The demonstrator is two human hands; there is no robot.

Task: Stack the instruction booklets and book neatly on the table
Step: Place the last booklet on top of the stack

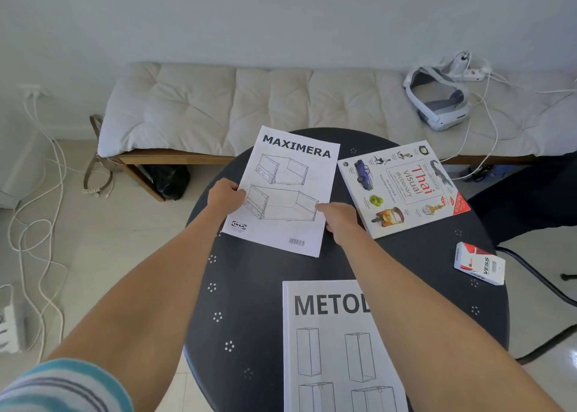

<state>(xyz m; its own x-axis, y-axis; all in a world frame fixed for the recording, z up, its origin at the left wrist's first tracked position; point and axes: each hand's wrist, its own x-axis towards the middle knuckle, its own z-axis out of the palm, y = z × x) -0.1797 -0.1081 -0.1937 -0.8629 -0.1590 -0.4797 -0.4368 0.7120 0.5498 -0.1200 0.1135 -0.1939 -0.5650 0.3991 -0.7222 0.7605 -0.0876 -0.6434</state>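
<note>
A long bench (312,105) with a pale tufted cushion runs along the wall, right behind the round dark table (256,302), and that table is our landmark. On its near edge, closest to the person, lies the biggest booklet, the METOD booklet (337,349), flat, with the right forearm crossing over its top right corner. On the table's far right sits the Thai visual dictionary book (401,188), flat, cover up, turned at an angle. Just left of it, at the table's far side, the MAXIMERA booklet (287,189) is held between both hands, its top edge reaching out past the table's far rim. The left hand (225,197) is pinched onto the booklet's left edge, thumb on top. The right hand (338,221) grips the right edge, thumb laid on the page, fingers tucked under, knuckles just beside the book's near corner. Behind the table's far right, up on the bench, rests a white headset (437,99) with cables trailing. Smallest of all, a little red and white box (479,263) at the table's right rim.
</note>
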